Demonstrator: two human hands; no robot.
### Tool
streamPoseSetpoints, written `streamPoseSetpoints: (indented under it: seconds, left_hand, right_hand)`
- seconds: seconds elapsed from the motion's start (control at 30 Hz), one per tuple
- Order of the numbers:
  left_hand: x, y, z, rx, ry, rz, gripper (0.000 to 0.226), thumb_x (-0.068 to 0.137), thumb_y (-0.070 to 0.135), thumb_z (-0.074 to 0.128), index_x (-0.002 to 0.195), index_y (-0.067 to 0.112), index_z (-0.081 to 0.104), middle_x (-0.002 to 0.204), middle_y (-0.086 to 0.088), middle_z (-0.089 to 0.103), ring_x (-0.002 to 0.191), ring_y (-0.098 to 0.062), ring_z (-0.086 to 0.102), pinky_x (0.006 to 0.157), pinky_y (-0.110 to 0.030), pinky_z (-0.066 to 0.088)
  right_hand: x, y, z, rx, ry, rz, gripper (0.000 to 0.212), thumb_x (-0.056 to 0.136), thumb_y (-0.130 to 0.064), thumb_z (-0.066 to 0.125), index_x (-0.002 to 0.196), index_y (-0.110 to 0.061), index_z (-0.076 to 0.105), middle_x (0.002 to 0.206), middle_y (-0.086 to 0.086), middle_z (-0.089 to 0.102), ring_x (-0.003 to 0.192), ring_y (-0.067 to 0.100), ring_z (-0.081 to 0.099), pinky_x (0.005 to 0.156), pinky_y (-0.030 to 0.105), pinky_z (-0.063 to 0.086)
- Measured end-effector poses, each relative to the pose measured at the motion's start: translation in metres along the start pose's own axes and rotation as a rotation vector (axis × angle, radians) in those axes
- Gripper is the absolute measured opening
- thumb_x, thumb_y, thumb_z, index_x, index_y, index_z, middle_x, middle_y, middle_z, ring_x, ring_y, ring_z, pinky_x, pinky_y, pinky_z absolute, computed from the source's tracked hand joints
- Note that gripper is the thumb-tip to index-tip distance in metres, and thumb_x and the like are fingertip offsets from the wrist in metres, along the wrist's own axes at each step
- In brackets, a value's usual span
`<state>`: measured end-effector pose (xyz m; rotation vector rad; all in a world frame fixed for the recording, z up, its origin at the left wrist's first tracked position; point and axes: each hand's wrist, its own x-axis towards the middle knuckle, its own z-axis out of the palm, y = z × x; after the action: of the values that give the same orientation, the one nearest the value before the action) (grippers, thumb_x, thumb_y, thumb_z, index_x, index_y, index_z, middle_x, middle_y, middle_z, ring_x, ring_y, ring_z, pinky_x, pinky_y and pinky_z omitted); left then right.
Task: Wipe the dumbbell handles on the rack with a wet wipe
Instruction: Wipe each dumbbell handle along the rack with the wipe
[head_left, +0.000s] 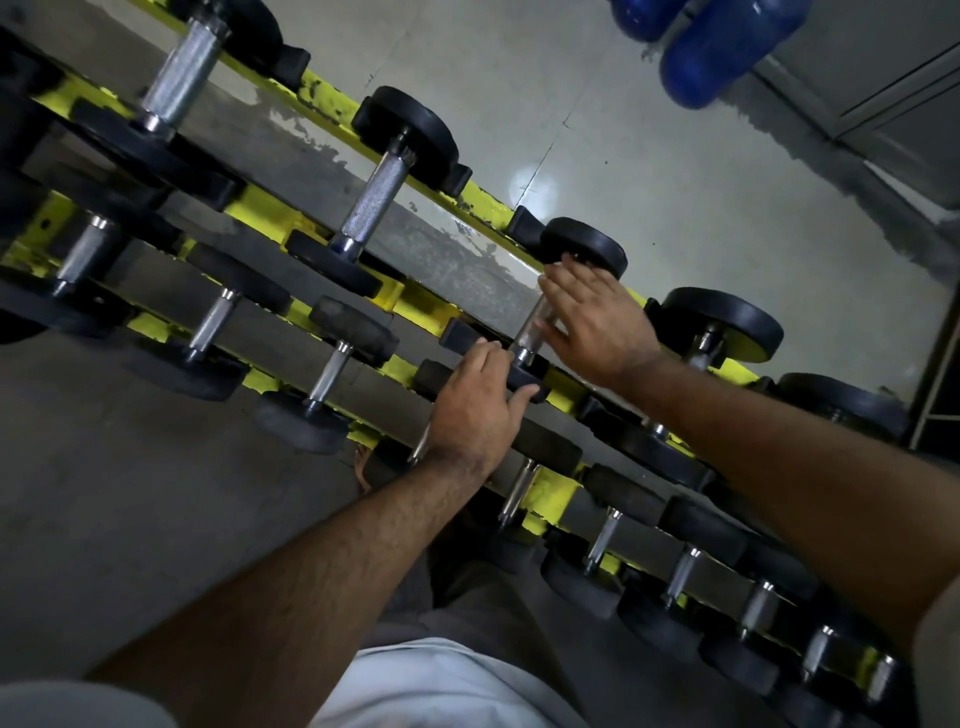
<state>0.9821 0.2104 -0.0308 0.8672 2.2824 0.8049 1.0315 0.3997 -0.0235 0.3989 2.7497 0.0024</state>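
A yellow two-tier rack (423, 306) runs diagonally from upper left to lower right, holding black-headed dumbbells with knurled steel handles. On the upper tier, the steel handle (531, 323) of one dumbbell shows between my hands. My left hand (475, 410) curls its fingers over this dumbbell's near black head (532, 388). My right hand (597, 322) lies palm down across the handle, fingers spread and reaching the far head (589, 244). No wet wipe shows; anything under the right palm is hidden.
More dumbbells sit on the upper tier to the left (375, 205) and right (722, 325). Smaller ones line the lower tier (328, 370). Blue water jugs (727, 47) lie on the grey tiled floor at the top right. My legs are below.
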Motion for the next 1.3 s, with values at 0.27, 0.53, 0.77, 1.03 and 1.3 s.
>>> streamPoseSetpoints:
  seconds: [0.27, 0.53, 0.77, 1.03, 1.3]
  left_hand:
    - [0.001, -0.003, 0.000, -0.020, 0.009, 0.004, 0.052, 0.094, 0.044, 0.061, 0.133, 0.010, 0.053, 0.149, -0.005, 0.045, 0.140, -0.019, 0.039, 0.106, -0.027, 0.039]
    - [0.004, -0.008, 0.001, -0.031, 0.036, 0.033, 0.046, 0.092, 0.043, 0.065, 0.124, 0.010, 0.057, 0.139, -0.004, 0.052, 0.132, -0.022, 0.047, 0.100, -0.032, 0.046]
    - [0.005, -0.011, -0.001, -0.078, 0.040, 0.024, 0.044, 0.089, 0.043, 0.068, 0.120, 0.014, 0.058, 0.132, 0.001, 0.054, 0.115, -0.019, 0.056, 0.088, -0.032, 0.052]
    - [0.011, -0.017, -0.014, -0.132, 0.001, 0.015, 0.039, 0.087, 0.040, 0.071, 0.116, 0.017, 0.059, 0.119, 0.005, 0.057, 0.100, -0.015, 0.059, 0.081, -0.034, 0.054]
    - [0.019, -0.027, -0.021, -0.111, -0.055, 0.029, 0.042, 0.090, 0.041, 0.068, 0.122, 0.017, 0.057, 0.126, 0.004, 0.055, 0.104, -0.017, 0.059, 0.083, -0.036, 0.055]
  right_hand:
    - [-0.004, -0.001, 0.002, 0.054, 0.005, -0.018, 0.067, 0.099, -0.051, 0.028, 0.151, -0.011, 0.040, 0.158, 0.011, 0.039, 0.151, 0.027, 0.027, 0.123, 0.045, 0.021]
    - [0.001, 0.007, 0.003, 0.114, 0.113, -0.111, 0.053, 0.093, -0.020, 0.033, 0.139, -0.007, 0.057, 0.144, 0.013, 0.056, 0.141, 0.032, 0.044, 0.120, 0.049, 0.030]
    - [-0.005, 0.007, 0.009, 0.149, 0.099, -0.249, 0.043, 0.096, -0.022, 0.064, 0.137, -0.011, 0.059, 0.143, 0.008, 0.058, 0.140, 0.028, 0.047, 0.119, 0.043, 0.026]
    - [-0.008, -0.019, 0.006, 0.179, 0.174, -0.086, 0.032, 0.093, -0.009, 0.060, 0.123, -0.015, 0.070, 0.135, 0.003, 0.065, 0.135, 0.022, 0.053, 0.113, 0.042, 0.041]
    - [-0.017, -0.045, -0.010, 0.635, 0.322, 0.326, 0.028, 0.094, -0.014, 0.061, 0.120, -0.022, 0.067, 0.117, 0.001, 0.071, 0.100, 0.017, 0.066, 0.082, 0.031, 0.055]
